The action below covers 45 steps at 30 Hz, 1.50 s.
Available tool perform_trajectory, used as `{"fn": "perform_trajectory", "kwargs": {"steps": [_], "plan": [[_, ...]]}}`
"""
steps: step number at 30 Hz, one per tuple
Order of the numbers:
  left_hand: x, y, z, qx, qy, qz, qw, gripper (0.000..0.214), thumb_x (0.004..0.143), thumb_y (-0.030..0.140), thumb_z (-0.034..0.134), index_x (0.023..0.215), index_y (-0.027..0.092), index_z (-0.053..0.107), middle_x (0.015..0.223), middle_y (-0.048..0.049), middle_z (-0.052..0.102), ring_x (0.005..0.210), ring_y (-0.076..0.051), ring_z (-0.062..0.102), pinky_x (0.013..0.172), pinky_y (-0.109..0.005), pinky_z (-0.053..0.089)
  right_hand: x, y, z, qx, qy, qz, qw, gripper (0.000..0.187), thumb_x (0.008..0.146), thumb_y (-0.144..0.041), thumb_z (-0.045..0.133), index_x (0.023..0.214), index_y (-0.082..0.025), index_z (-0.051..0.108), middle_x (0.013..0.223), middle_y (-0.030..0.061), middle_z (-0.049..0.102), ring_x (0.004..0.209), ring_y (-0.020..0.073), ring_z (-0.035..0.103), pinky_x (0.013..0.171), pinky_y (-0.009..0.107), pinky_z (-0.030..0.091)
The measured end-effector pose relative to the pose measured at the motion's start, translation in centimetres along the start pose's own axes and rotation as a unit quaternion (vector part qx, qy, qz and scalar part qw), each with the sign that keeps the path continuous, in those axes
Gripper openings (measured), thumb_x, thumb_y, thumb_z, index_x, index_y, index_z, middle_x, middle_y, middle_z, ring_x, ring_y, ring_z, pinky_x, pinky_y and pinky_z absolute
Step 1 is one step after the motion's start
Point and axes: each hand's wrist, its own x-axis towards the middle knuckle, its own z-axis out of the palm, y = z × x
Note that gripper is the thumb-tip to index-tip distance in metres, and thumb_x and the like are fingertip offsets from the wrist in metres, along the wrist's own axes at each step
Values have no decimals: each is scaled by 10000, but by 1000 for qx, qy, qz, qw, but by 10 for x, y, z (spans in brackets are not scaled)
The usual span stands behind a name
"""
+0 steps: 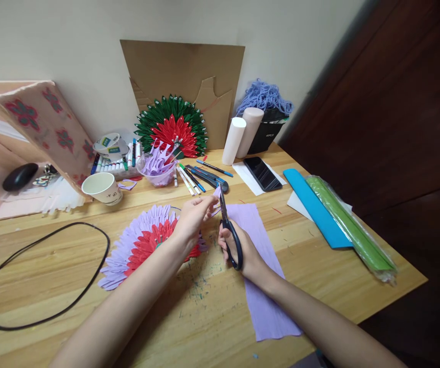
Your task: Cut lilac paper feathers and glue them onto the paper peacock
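One pair of scissors (pixel 224 217), gripped in the right hand (pixel 247 250), lies just beside one lilac paper piece (pixel 217 192) (a small one), which the left hand (pixel 193 219) pinches.

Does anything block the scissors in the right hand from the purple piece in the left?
Nothing visible does: the scissors in the right hand reach up beside the purple piece in the left hand, with no other object between.
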Motion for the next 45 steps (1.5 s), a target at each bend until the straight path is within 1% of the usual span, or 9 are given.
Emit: {"fn": "perform_trajectory", "kwargs": {"steps": [7,11,13,17,20,25,28,38,45], "plan": [[8,-5,-6,8,18,33,999,257,617,361,662,558,128,571,508,50,449,444,-40,345,452,-185,253,-2,-9,-1,-92,30,19,995,315,799,-514,496,778,-208,424,583,-60,460,408,70,432,364,179,342],[5,0,-7,49,38,62,996,234,638,360,651,650,127,644,610,11,566,577,-76,489,585,-191,365,2,-20,-23,-169,58,11,984,344,795,-547,476,804,-204,482,573,-44,501,429,100,463,409,210,343],[1,5,-6,70,38,67,995,216,632,338,659,682,128,670,687,-17,623,660,-102,541,643,-203,393,4,-30,-41,-274,86,-2,958,323,778,-523,514,776,-200,521,633,-12,566,521,131,523,474,227,364],[-5,15,-3,101,23,86,991,196,593,298,703,695,131,694,746,-50,676,703,-132,577,670,-225,412,4,-45,-75,-498,113,19,860,273,710,-444,614,644,-185,559,640,42,614,604,196,565,517,264,348],[-6,18,-2,131,4,89,987,193,588,278,717,715,133,708,745,-65,690,683,-140,583,666,-244,417,5,-48,-86,-553,129,15,823,197,717,-375,629,713,-178,626,715,81,647,691,241,596,574,304,392],[-8,18,-2,199,-65,94,973,118,618,272,707,644,157,711,694,-70,690,649,-150,584,648,-261,418,9,-50,-79,-455,132,-227,851,204,828,-272,545,1000,-199,628,983,86,622,934,221,578,800,354,451],[-11,16,1,215,-92,93,968,84,618,254,711,641,174,716,682,-58,692,617,-139,579,636,-253,418,8,-52,-69,-372,117,-307,868,211,858,-253,518,1042,-221,617,962,58,628,901,178,590,809,319,470],[-13,11,1,228,-129,97,960,132,634,295,703,718,197,734,780,-66,714,738,-185,609,715,-279,430,6,-46,-68,-370,113,-351,853,158,858,-251,527,936,-233,663,894,35,672,833,162,610,766,306,485],[-13,17,3,235,-106,133,957,173,690,336,653,689,179,728,687,-53,688,615,-140,561,615,-248,403,7,-46,-66,-349,141,-357,855,138,845,-240,543,893,-228,672,857,40,679,807,171,619,750,309,488]]}}
